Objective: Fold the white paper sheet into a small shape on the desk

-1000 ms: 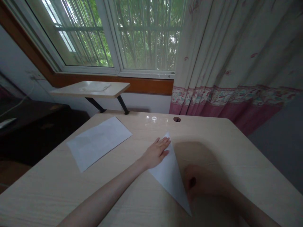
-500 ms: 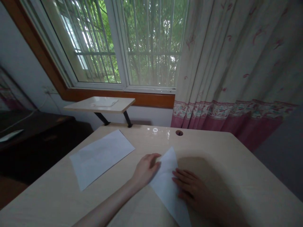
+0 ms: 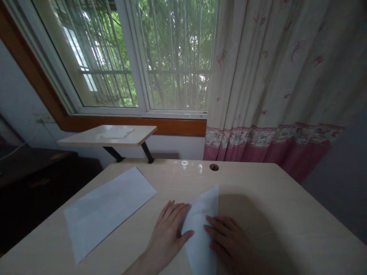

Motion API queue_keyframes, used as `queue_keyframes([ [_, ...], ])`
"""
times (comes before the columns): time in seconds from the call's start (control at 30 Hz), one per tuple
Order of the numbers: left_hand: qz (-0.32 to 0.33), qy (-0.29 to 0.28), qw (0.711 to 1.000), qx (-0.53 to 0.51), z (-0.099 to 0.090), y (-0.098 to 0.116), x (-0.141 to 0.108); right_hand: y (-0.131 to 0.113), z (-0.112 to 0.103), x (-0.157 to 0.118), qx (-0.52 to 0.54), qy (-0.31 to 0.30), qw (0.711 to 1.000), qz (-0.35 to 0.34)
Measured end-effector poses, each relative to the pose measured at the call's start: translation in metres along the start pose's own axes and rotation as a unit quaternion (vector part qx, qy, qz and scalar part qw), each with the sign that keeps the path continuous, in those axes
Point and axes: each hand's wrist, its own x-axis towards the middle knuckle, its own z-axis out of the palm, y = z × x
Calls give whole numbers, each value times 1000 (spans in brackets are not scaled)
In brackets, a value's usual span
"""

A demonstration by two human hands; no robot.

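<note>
A folded sheet of white paper (image 3: 203, 217) lies on the desk between my hands, its pointed end toward the window. Along its left edge rests my left hand (image 3: 171, 229), fingers stretched out and the thumb on the paper. From the right, my right hand (image 3: 225, 235) lays its spread fingertips on the paper's right side. The near end of the sheet runs out of view at the bottom. Farther left on the desk, apart from both hands, is another white paper (image 3: 110, 210), flat and oblong.
The pale desk (image 3: 266, 198) has a round cable hole (image 3: 214, 167) near its back edge. A raised shelf (image 3: 86, 137) on black legs stands at the back left, with a white item (image 3: 117, 132) on it. Behind are a barred window and a curtain (image 3: 258, 95).
My left hand has flattened out along the paper's left edge, its fingers now extended. The folded paper has turned slightly, more upright in view. The camera view has shifted a little.
</note>
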Motion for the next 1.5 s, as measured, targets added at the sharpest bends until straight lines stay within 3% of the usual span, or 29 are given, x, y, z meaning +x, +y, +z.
queue_keyframes([
  [0.13,18,42,992,-119,0,8,-3,-3,0,-1,20,36,999,7],
  [0.27,17,50,980,-193,1,14,-6,-2,1,-5,57,126,990,18],
  [0.43,-66,143,969,-189,-2,15,-8,5,-1,-9,100,212,967,100],
  [0.57,-157,190,940,-237,-5,15,-9,9,-2,-8,118,245,950,156],
  [0.67,-170,158,907,-350,-10,18,-9,9,-7,-8,162,206,957,122],
  [0.77,-132,86,859,-486,-15,24,-10,8,-14,-9,216,171,956,97],
  [0.87,-100,35,810,-576,-16,32,-10,9,-20,-10,269,182,937,125],
  [1.0,-121,43,770,-625,-14,40,-6,10,-18,-9,322,224,902,181],
  [1.07,-119,3,791,-601,-17,42,-2,10,-15,-8,345,244,880,215],
  [1.2,-34,-128,884,-448,-30,44,5,17,-16,-9,401,215,851,263],
  [1.33,39,-165,920,-352,-31,44,4,32,-22,-11,340,94,903,245],
  [1.5,41,-171,932,-318,-22,41,2,36,-17,-14,177,0,979,105],
])
